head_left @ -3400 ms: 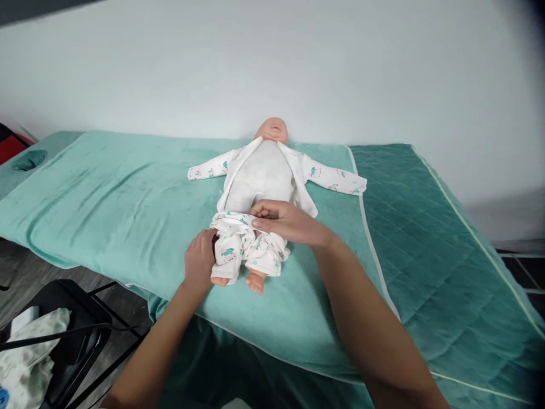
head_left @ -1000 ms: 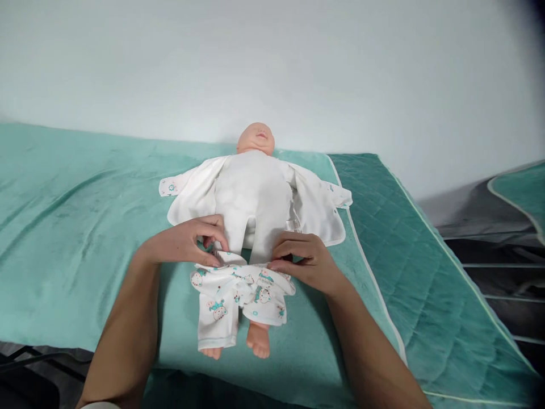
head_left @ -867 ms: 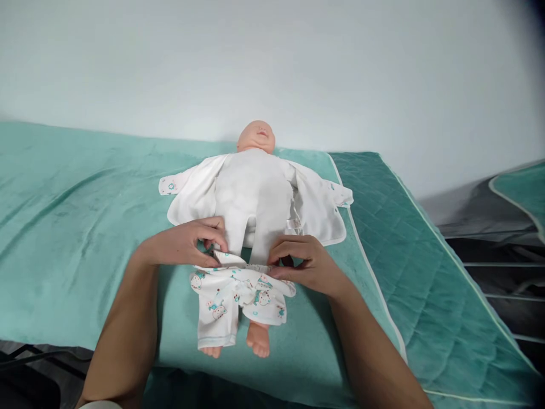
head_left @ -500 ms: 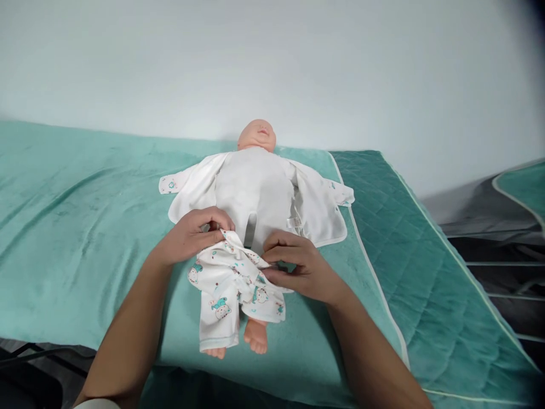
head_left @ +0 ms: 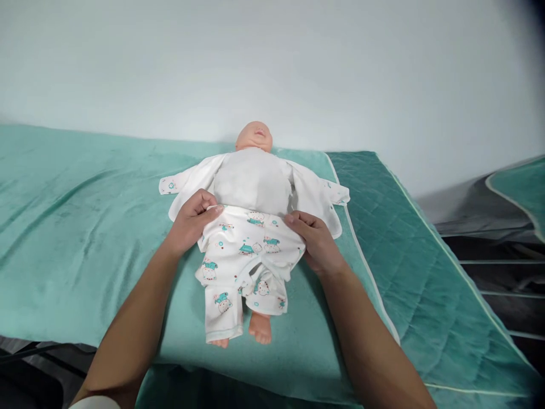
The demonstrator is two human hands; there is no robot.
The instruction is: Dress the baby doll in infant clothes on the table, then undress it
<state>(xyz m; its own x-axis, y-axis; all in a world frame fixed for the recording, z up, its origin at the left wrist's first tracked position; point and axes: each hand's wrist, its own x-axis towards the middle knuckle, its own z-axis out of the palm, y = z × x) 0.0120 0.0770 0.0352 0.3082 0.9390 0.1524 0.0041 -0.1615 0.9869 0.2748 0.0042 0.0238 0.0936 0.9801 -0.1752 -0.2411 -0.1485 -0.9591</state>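
A baby doll [head_left: 255, 176] lies on its back, head toward the wall, its white torso bare between the open halves of a baby jacket [head_left: 313, 190]. White printed baby pants [head_left: 249, 244] cover both legs and reach up to the lower belly. My left hand [head_left: 196, 218] pinches the waistband at its left corner, thumb on top. At the right corner, my right hand [head_left: 313, 236] grips the same waistband between thumb and fingers. Between the hands the waistband is stretched flat. Below the cuffs the doll's feet show, the right one more fully. A gap shows at the crotch.
A green blanket [head_left: 76, 238] with soft folds covers the table under the doll. To the right lies a darker quilted mat [head_left: 409, 272]. A pale wall [head_left: 272, 68] rises behind. Metal bars [head_left: 502, 278] show in the shadow at the far right.
Both hands have moved up toward the doll's chest and apart, drawing the pants' waistband with them. The front panel, bunched before, is now spread over the lower belly.
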